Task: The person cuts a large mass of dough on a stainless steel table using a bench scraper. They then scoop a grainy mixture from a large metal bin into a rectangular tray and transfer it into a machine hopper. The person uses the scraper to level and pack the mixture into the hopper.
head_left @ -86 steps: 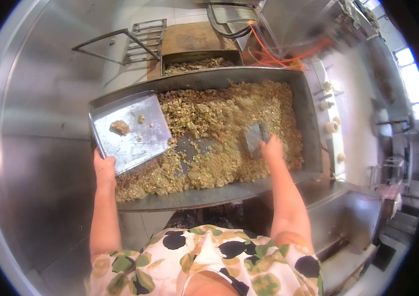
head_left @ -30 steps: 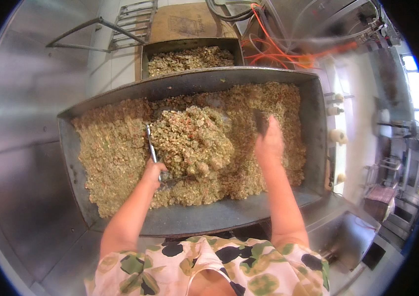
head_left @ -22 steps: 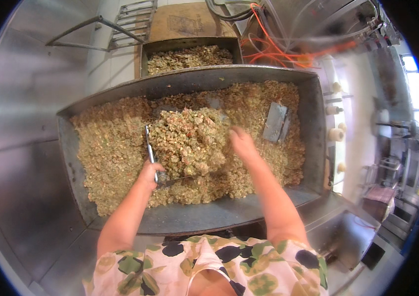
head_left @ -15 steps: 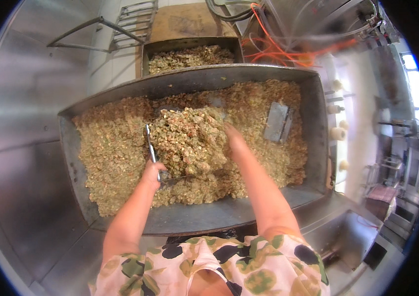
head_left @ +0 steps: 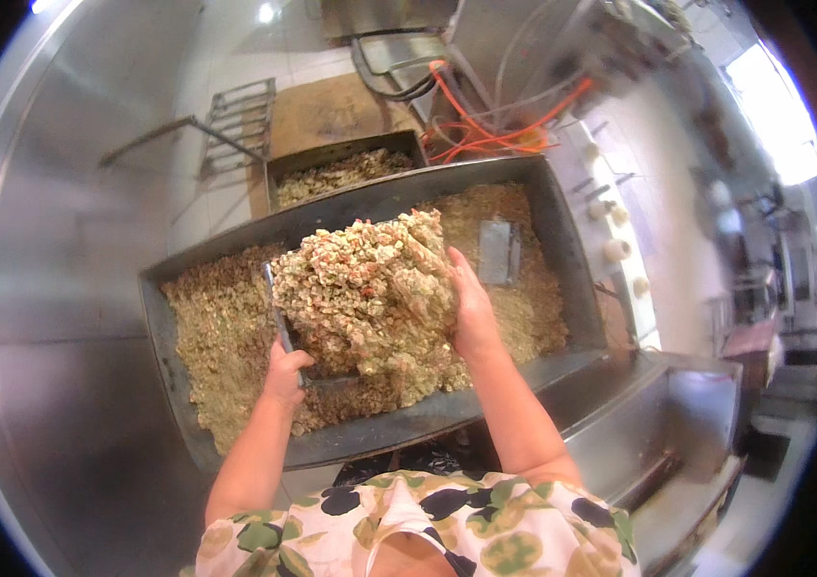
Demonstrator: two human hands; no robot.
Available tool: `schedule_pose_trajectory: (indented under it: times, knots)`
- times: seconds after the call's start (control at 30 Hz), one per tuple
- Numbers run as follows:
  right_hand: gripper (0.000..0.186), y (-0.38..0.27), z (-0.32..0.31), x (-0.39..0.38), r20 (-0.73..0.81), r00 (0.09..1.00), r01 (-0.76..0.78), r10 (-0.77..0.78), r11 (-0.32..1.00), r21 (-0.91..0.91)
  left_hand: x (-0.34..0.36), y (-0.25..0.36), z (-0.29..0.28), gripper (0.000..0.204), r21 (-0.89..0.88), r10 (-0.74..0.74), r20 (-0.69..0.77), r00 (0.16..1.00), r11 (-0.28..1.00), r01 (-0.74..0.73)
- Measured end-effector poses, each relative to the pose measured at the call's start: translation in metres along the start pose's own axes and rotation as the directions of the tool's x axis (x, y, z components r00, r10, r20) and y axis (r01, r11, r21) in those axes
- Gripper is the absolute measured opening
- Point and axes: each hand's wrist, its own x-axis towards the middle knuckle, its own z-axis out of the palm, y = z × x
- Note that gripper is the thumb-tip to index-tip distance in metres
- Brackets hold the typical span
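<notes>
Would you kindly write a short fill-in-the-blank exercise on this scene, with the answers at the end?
1. Under its heap of mixture, the tray has its left edge gripped by the ____ hand.
2. Of the left and right ends of the trough, the scraper lies nearer the ____ one.
3. In size, the bin beyond the trough is ____ than it.

Missing words: left; right; smaller.

I see a metal pan [head_left: 276, 306], heaped high w/ clumpy red-flecked tan mix [head_left: 365, 298], abv mid of grey trough [head_left: 384, 429].
</notes>
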Motion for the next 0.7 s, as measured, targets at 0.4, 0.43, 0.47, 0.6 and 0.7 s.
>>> schedule_pose_trajectory:
  times: [0.4,0.43,0.47,0.6,0.7]
  knots:
    - [0.041,-0.028,0.016,-0.081,-0.329,0.942,0.145,-0.070,0.967,0.209,-0.087,0.040,0.006,0.051,0.190,-0.003,0.110,0.994,0.982,-0.018]
    - [0.041,-0.028,0.018,-0.089,-0.309,0.951,0.088,0.013,0.947,0.310,-0.090,0.037,0.002,0.048,0.169,0.012,0.127,0.992,0.985,-0.034]
    - [0.040,-0.037,0.024,-0.102,-0.284,0.954,0.029,0.096,0.914,0.405,-0.097,0.039,0.006,0.046,0.202,0.009,0.105,0.994,0.979,-0.030]
    - [0.040,-0.016,0.005,-0.096,-0.278,0.961,0.094,0.008,0.931,0.353,-0.110,0.042,0.017,0.040,0.175,0.052,0.101,0.994,0.982,-0.069]
    - [0.039,-0.042,0.019,-0.134,-0.334,0.942,0.075,0.035,0.947,0.312,-0.115,0.042,0.015,0.041,0.154,0.083,0.118,0.990,0.983,-0.101]
